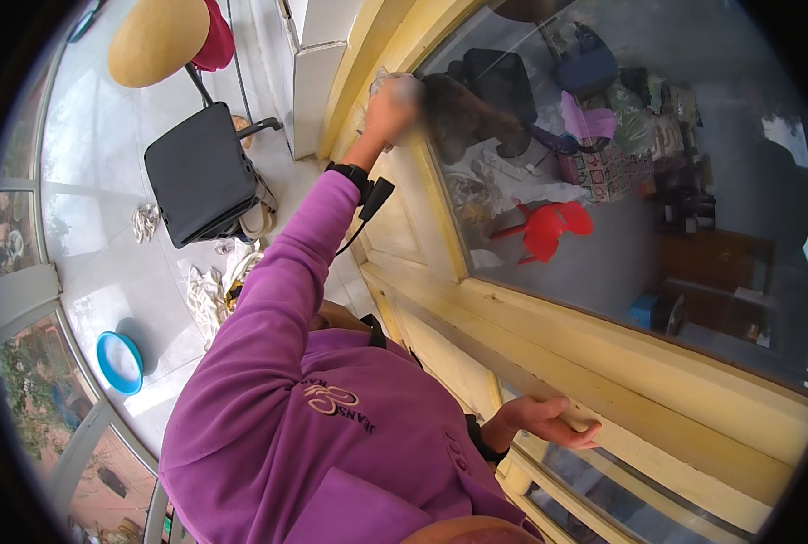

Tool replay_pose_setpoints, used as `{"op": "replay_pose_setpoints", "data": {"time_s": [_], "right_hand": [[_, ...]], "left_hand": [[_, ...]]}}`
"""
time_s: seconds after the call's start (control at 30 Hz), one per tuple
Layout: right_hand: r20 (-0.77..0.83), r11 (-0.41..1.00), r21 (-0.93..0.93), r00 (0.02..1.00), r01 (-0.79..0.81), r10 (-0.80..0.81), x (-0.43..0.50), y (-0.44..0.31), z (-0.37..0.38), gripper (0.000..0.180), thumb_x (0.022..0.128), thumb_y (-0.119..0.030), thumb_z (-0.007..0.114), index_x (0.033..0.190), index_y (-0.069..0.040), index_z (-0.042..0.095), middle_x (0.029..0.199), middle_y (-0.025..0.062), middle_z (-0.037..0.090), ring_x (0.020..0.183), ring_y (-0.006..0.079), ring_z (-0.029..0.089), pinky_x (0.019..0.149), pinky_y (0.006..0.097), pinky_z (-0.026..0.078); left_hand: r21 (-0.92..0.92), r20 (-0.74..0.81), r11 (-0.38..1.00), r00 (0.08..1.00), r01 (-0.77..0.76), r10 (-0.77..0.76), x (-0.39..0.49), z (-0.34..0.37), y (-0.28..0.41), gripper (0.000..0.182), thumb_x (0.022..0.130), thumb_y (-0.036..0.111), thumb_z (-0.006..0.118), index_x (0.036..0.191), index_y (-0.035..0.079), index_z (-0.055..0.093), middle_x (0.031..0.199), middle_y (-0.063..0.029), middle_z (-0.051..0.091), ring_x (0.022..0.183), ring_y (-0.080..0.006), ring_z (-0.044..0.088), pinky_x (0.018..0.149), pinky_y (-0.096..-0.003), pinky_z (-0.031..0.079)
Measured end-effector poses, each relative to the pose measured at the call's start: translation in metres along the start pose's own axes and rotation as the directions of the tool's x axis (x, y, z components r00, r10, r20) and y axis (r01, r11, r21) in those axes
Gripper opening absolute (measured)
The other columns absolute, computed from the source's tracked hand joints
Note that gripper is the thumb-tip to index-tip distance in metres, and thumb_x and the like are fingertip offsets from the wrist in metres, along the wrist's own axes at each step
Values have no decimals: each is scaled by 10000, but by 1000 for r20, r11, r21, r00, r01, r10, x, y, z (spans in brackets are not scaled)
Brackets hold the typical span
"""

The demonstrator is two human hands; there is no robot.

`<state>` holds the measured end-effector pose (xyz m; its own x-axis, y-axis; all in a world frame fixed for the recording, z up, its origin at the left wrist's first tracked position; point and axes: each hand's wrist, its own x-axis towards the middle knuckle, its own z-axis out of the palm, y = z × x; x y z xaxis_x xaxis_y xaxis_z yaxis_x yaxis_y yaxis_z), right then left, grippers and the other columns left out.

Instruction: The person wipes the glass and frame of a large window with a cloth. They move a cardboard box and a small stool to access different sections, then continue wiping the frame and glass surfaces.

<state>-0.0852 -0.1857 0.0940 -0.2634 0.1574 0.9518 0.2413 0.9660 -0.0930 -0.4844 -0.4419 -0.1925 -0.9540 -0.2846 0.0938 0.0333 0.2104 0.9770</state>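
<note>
My left hand (pixel 394 112) is stretched out to the yellow wooden frame (pixel 438 197) of a glazed window. It grips a crumpled greyish cloth (pixel 381 80), which the fingers and a blur partly hide. Beside that hand lies the dark glass pane (pixel 601 251), where a reflection of the arm shows. Lower right, my right hand (pixel 550 418) is at the edge of the yellow wooden sill (pixel 581 381), thumb and fingers apart with nothing seen in them. Whether it rests on the sill is unclear. Both arms wear purple sleeves and black wristbands.
On the tiled floor (pixel 162 292) stand a black-seated chair (pixel 203 173) and a blue basin (pixel 120 362). Pale cloths (pixel 207 296) lie near the chair. A straw-coloured hat (pixel 156 41) is at the top. Through the glass appear a red plastic chair (pixel 547 228) and piled bags.
</note>
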Motion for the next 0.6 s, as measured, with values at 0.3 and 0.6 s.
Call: {"op": "replay_pose_setpoints", "data": {"time_s": [0.3,0.6], "right_hand": [[22,998,56,999,-32,31,-3,4,-3,682,919,-286,566,1487,-22,295,1554,302,122,1378,410,306,1088,587,353],[37,999,17,999,-38,37,-6,5,-5,675,940,-295,547,1503,-32,281,1563,311,96,1404,431,260,1093,605,333]], "left_hand": [[268,232,953,970,-140,78,-146,-15,72,532,725,93,701,1242,141,583,1082,-165,664,1068,-420,584,883,-487,513],[647,160,709,959,-281,234,-10,-41,42,491,765,62,691,1228,171,573,1154,-80,653,1081,-359,592,817,-525,516]]}}
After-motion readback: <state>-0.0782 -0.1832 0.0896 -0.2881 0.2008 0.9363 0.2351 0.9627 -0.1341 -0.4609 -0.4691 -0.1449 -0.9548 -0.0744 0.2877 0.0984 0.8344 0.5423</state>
